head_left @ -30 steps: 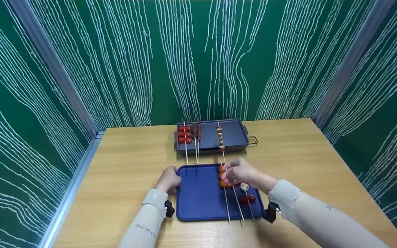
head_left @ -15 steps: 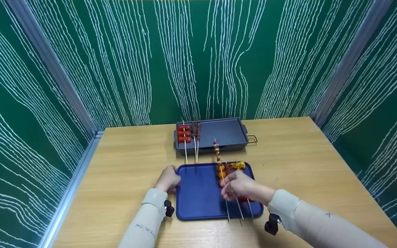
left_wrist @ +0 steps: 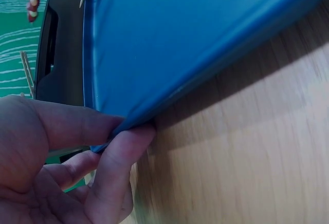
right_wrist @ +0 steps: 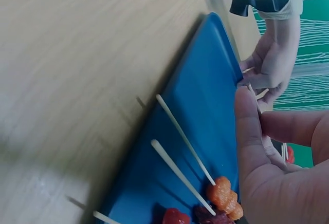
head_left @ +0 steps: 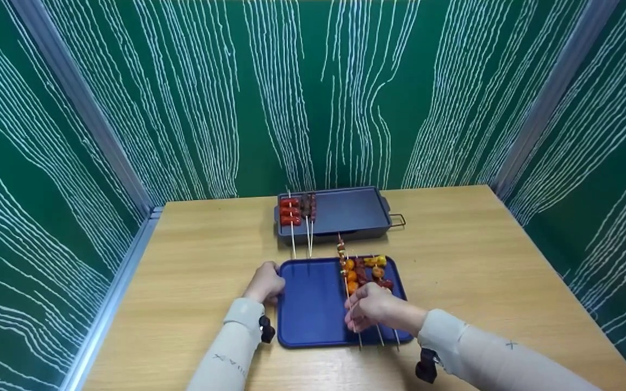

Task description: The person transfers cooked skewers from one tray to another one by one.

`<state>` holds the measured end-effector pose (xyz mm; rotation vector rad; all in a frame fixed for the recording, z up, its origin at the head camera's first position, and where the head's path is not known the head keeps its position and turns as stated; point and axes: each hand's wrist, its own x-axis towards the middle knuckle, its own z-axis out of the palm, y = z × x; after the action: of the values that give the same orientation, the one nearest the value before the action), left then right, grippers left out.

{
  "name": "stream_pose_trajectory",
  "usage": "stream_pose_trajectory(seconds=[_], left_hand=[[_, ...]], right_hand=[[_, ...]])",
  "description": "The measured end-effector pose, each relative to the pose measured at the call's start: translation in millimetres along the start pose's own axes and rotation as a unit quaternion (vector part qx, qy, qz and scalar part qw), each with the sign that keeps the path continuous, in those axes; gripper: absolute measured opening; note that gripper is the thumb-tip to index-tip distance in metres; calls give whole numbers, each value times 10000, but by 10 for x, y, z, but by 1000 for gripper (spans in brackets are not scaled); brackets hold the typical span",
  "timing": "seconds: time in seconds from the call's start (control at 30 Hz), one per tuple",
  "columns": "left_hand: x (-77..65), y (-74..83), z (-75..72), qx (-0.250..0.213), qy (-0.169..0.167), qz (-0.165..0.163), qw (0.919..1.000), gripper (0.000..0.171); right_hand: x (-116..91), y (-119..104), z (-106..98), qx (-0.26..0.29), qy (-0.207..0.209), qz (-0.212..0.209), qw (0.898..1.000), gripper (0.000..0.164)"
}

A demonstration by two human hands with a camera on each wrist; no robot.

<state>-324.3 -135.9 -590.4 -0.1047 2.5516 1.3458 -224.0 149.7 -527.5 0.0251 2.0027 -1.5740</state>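
My left hand pinches the left rim of a blue tray; in the left wrist view thumb and finger close on the tray's corner. My right hand pinches the stick of a kebab skewer threaded with small red and pale pieces. That skewer points away from me, its tip reaching past the tray's far rim. Just right of it on the tray lie a skewer of orange balls, a dark red meat skewer and one with a yellow piece. My right hand partly hides them.
Behind the tray stands a dark grey griddle with a wire handle on its right. On its left side rest a red sausage skewer and two darker meat skewers, sticks overhanging the front. Green walls enclose the wooden table.
My right hand has drawn the kebab skewer back from over the griddle toward me and slightly left, over the tray. The left hand keeps its place on the rim.
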Motion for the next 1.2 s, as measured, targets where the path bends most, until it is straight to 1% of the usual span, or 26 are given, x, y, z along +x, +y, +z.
stream_pose_trajectory(seconds=[0.03,0.13,0.23,0.27,0.4,0.63,0.7,0.8,0.87,0.93,1.07,1.2], left_hand=[[-40,18,-12,-7,-4,69,10000,18],[-102,56,-26,53,26,89,9999,19],[-126,70,-25,159,82,64,9998,21],[-161,118,-32,187,110,-28,9998,22],[-151,113,-24,249,126,-49,9996,24],[-105,84,-19,143,70,-89,9998,21],[15,-51,13,40,16,26,10000,20],[21,-50,10,3,4,8,10000,19],[8,-37,12,64,29,0,10000,19],[-117,108,-23,172,82,-154,9997,20],[-141,124,-19,198,115,-143,9996,21],[-136,104,-3,165,121,-53,9998,23]], right_hand=[[3,14,9,11,22,25,10000,22],[15,48,36,73,58,130,9999,20],[25,80,67,150,44,182,9997,17],[26,88,77,168,40,197,9997,16],[33,127,123,153,30,191,9997,15],[31,150,181,26,36,444,9990,18],[36,157,193,24,51,526,9986,18],[42,167,205,32,81,574,9983,17],[51,173,206,39,101,598,9982,17],[56,173,202,34,122,630,9979,16],[63,178,197,11,152,660,9977,14],[73,210,205,-19,54,637,9980,14]])
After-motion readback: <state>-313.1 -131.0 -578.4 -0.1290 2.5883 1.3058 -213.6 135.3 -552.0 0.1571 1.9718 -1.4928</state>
